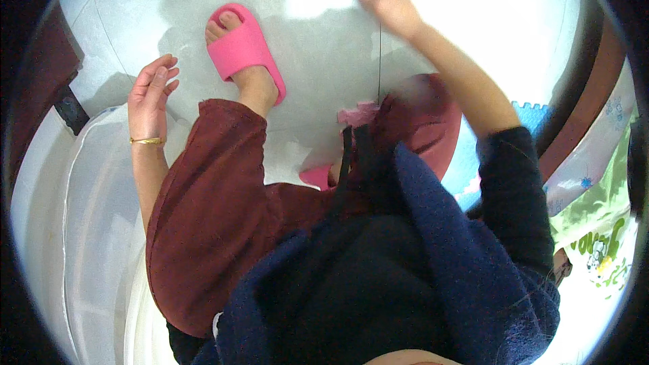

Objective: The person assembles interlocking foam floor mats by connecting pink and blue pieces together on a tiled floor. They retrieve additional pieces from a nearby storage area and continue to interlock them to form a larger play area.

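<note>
My left hand point(154, 88) is held out beside my left knee, its fingers loosely bent and apart with nothing between them. A gold-coloured bracelet point(147, 140) circles that wrist. Farther forward, over the pale tiled floor, my right hand point(390, 7) is stretched out from a dark sleeve. Its fingers curl under and are blurred, so I cannot tell if it holds anything. Near the left hand, my left foot wears a bright pink slipper point(238, 55). Part of a second pink slipper point(316, 177) shows between my legs, in dark red trousers point(209, 223).
Translucent pale tubs point(98, 182) stand close on my left, by a dark brown furniture edge point(47, 74). A pink foam mat piece point(358, 114) and a blue foam mat point(531, 120) lie near my right leg. A curved brown wooden edge point(587, 105) and green-white fabric point(598, 230) are at right.
</note>
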Demonstrator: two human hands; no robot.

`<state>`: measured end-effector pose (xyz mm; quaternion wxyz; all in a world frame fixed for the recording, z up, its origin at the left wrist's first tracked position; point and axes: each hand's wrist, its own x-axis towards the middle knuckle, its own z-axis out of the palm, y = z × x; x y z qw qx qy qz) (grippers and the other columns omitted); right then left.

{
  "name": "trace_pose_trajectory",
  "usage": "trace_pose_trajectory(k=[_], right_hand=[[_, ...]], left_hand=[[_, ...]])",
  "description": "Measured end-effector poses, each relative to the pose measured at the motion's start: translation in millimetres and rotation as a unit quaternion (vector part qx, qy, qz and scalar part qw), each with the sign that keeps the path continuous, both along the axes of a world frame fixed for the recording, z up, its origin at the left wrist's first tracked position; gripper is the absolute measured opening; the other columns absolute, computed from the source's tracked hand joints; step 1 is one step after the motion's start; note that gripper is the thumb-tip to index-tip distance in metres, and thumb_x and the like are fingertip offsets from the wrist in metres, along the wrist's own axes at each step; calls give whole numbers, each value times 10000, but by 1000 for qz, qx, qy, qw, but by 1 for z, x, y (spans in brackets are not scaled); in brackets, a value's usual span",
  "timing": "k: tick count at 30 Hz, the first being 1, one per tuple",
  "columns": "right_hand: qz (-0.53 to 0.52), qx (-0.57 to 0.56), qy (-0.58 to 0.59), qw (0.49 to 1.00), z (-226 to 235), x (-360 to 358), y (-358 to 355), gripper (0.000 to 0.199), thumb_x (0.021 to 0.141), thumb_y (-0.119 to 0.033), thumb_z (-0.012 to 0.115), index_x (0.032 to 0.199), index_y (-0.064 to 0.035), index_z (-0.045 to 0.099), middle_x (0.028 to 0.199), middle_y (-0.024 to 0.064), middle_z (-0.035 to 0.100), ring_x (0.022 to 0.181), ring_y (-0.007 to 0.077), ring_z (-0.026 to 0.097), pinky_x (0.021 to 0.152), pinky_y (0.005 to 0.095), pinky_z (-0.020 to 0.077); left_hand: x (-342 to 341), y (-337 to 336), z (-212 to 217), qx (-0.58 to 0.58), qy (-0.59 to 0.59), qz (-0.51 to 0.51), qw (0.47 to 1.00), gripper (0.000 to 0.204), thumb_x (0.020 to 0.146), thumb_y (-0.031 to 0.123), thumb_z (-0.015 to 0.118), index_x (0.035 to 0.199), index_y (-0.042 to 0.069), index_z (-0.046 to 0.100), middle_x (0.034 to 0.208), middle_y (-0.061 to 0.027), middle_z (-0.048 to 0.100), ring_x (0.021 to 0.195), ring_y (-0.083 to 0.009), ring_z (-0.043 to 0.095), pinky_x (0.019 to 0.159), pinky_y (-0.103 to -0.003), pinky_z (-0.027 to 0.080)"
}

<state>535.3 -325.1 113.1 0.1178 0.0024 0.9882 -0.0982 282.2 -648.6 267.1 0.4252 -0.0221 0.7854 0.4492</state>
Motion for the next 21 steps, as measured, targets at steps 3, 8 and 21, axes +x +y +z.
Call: trace_pose_trajectory(k=[3,8,21], right_hand=[[-133,-41,82,987,22,-54,44,149,782,-65,526,884,23,589,890,201,592,869,360,572,758,404,494],[15,96,-6,995,20,-66,37,199,776,-87,523,933,23,574,879,167,599,827,287,607,681,348,525],[-23,57,-49,997,30,8,-25,210,822,-88,573,1014,-9,541,972,135,595,931,265,607,763,333,542]], left_hand=[[-2,-10,-3,-2,-21,3,1000,310,915,220,550,1169,45,567,1154,-74,596,1015,-140,554,870,-289,428],[-1,-3,-4,0,-29,-23,999,291,906,213,563,1145,47,584,1126,-67,610,997,-131,558,858,-280,432],[0,29,4,17,-5,-52,998,267,906,185,552,1136,54,589,1130,-62,609,1007,-142,559,857,-274,435]])
